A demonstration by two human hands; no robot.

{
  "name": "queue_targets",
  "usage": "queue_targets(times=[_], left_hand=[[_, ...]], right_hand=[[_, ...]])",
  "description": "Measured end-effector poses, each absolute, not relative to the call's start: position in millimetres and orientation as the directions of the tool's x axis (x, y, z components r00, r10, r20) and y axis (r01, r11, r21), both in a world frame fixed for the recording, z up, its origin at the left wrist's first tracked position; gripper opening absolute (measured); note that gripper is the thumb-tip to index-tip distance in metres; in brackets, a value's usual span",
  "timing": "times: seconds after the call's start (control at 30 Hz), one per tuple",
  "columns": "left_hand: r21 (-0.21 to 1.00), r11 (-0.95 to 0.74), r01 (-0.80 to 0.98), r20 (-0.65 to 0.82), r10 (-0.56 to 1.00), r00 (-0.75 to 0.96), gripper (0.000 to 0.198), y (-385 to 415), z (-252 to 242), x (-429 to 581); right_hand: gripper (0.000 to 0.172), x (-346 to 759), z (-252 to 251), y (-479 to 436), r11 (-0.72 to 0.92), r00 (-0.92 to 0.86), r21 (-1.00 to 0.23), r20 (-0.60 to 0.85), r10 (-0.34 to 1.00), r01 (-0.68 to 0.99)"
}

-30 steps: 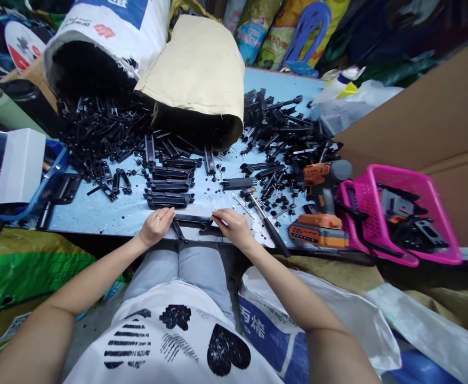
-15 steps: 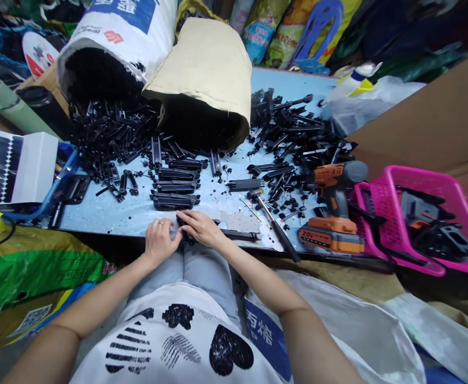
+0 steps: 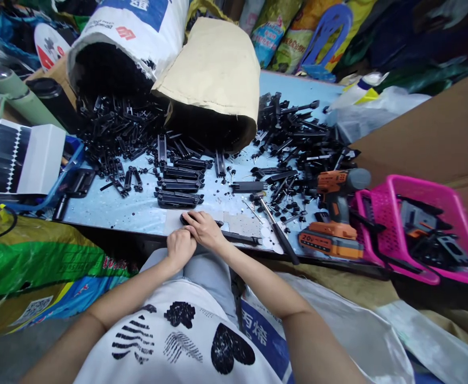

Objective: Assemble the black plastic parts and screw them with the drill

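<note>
At the front edge of the table, my right hand (image 3: 204, 229) is closed over a small black plastic part (image 3: 185, 218), mostly hidden under its fingers. My left hand (image 3: 181, 247) is curled into a fist against the right fingertips; what it grips is hidden. Just beyond lie several long black folding pieces (image 3: 181, 185) stacked in a row. A black bar (image 3: 242, 238) lies to the right of my right hand, beside a hammer (image 3: 276, 226) with a dark handle.
An orange cordless drill (image 3: 333, 213) stands on the right, beside a pink basket (image 3: 402, 234) of tools. Loose black parts (image 3: 118, 133) spill from a white sack (image 3: 138, 42) and a beige sack (image 3: 218, 64). A blue tray (image 3: 76, 152) holds a white box at left.
My left hand has moved right and curled up against my right hand. The right hand stays over the black part. The whole view has shifted slightly.
</note>
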State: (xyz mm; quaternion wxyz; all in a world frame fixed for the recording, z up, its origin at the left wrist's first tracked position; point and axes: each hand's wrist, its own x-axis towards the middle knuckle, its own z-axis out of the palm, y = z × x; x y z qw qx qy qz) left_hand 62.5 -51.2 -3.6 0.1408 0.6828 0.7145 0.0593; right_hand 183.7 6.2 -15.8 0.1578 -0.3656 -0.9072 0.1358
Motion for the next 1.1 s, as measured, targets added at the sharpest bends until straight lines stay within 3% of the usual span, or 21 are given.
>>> queue_targets(times=[0.07, 0.13, 0.23, 0.3, 0.37, 0.47, 0.57, 0.73, 0.93, 1.03, 1.1], left_hand=[[0.308, -0.013, 0.951, -0.080, 0.996, 0.039, 0.024, -54, -5, 57], [0.325, -0.137, 0.936, 0.056, 0.990, 0.126, 0.026, -51, -8, 43], [0.259, -0.464, 0.847, 0.316, 0.869, 0.380, 0.030, -33, -13, 26], [0.177, -0.688, 0.704, 0.333, 0.715, 0.614, 0.034, -16, -15, 28], [0.133, -0.788, 0.602, 0.224, 0.615, 0.756, 0.042, -1, -12, 39], [0.129, -0.762, 0.635, 0.044, 0.644, 0.764, 0.046, 13, 0, 54], [0.203, -0.703, 0.682, -0.021, 0.693, 0.721, 0.040, 16, 15, 54], [0.374, -0.634, 0.678, 0.040, 0.741, 0.670, 0.042, 15, 21, 34], [0.357, -0.630, 0.690, 0.121, 0.763, 0.635, 0.048, 2, 16, 20], [0.449, -0.593, 0.668, 0.049, 0.763, 0.644, 0.052, 0, 27, 16], [0.549, -0.470, 0.691, -0.075, 0.796, 0.601, 0.056, 3, 36, 14]], right_hand=[[0.044, 194, -12, 2, 0.728, -0.704, -0.369, 0.226, 0.674, 0.578], [0.048, 218, -9, -5, 0.741, -0.680, -0.340, 0.301, 0.669, 0.578], [0.066, 268, -13, -15, 0.595, -0.494, -0.247, 0.369, 0.787, 0.765], [0.070, 296, -21, -19, 0.473, -0.402, -0.152, 0.343, 0.849, 0.868], [0.061, 314, -26, -19, 0.457, -0.424, -0.059, 0.284, 0.860, 0.887], [0.055, 321, -27, -16, 0.518, -0.500, -0.001, 0.257, 0.827, 0.855], [0.059, 319, -18, -13, 0.585, -0.553, -0.030, 0.288, 0.781, 0.810], [0.064, 310, -2, -15, 0.688, -0.639, -0.110, 0.291, 0.712, 0.717], [0.063, 292, 22, -25, 0.727, -0.694, -0.100, 0.234, 0.681, 0.679], [0.063, 288, 32, -23, 0.714, -0.695, -0.196, 0.166, 0.699, 0.672], [0.065, 288, 35, -16, 0.664, -0.676, -0.318, 0.087, 0.731, 0.677]])
